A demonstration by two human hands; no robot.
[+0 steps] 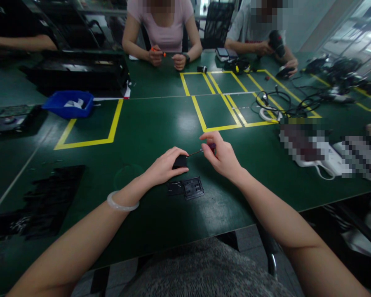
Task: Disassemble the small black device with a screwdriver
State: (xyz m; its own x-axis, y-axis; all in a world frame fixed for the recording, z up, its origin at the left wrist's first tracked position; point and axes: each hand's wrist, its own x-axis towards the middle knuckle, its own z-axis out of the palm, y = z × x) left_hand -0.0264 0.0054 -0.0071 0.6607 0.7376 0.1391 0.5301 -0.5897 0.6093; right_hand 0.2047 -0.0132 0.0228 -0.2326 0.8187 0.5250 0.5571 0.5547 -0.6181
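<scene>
Between the thumb and fingers of my left hand (166, 166) is a small black block-shaped part (180, 161), held low over the green table (154, 128). My right hand (221, 157) grips a thin screwdriver (195, 153) by its dark purple handle. The screwdriver's shaft points left, its tip at the upper right edge of the black part. Just below my hands, a flat black plastic piece (193, 188) with raised details lies beside a thinner dark piece (174, 188).
Black parts (54, 198) lie at left, below a blue tray (69, 104) and a long black bin (80, 74). Cables (275, 103) and a white power strip (330, 159) are at right. Across the table, one person holds a screwdriver, another a dark power tool (276, 43).
</scene>
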